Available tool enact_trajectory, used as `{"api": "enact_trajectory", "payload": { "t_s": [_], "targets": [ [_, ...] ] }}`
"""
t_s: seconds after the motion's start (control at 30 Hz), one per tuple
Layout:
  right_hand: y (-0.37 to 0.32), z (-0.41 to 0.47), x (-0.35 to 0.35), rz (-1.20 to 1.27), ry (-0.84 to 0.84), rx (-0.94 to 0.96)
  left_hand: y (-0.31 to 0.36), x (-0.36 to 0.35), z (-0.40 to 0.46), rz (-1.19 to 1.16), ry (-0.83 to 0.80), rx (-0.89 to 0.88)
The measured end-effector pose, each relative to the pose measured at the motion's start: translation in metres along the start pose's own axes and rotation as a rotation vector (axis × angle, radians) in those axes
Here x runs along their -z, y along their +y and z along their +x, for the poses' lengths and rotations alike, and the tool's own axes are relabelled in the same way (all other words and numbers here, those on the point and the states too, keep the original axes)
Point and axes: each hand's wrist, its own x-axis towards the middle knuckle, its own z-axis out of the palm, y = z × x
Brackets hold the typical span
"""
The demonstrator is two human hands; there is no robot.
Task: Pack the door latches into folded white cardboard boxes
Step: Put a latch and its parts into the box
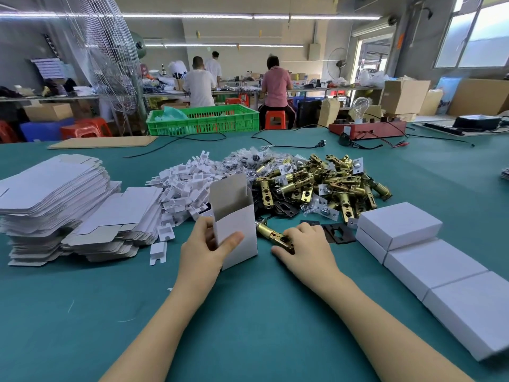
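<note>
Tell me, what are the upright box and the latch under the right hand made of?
The box looks like thin cardboard: matte white outside, greyish inside its open flap. The latch looks like metal with a shiny brass-coloured finish, possibly plating.

A green crate [202, 119], red stools [86, 130] and perhaps a tester box [367, 129] stand beyond.

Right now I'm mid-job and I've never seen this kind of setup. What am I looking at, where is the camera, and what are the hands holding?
There is no machine: this is one head-worn camera looking down at a person's bare hands over a green table. The left hand holds an upright open white cardboard box. The right hand grips a brass door latch. Behind lie a pile of latches, white inserts, and flat box blanks. Closed boxes line the right.
</note>
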Motion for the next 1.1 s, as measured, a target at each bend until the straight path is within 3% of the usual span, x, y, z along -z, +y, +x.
{"api": "enact_trajectory", "payload": {
  "t_s": [0.23,0.5,0.7,0.77,0.87,0.97,1.1],
  "targets": [
    [0.003,0.002,0.006,0.160,0.100,-0.063,0.001,0.001,0.000,-0.052,-0.046,0.066],
    [0.016,0.009,0.020,0.871,0.189,-0.481,0.002,0.002,-0.001,-0.102,-0.128,0.098],
    [0.014,0.011,0.031,1.362,0.170,-0.616,0.006,0.001,-0.001,-0.101,-0.138,0.098],
    [0.014,0.009,0.039,1.620,0.158,-0.594,0.006,0.000,-0.002,-0.083,-0.131,0.097],
    [0.013,0.006,0.056,1.912,0.092,-0.417,0.008,-0.002,-0.003,-0.062,-0.110,0.098],
    [0.004,0.004,0.071,1.906,-0.016,-0.261,0.009,-0.003,-0.004,-0.035,-0.098,0.096],
    [-0.018,-0.002,0.075,1.714,-0.066,-0.152,0.010,-0.006,-0.007,-0.005,-0.101,0.064]
  ]
}}
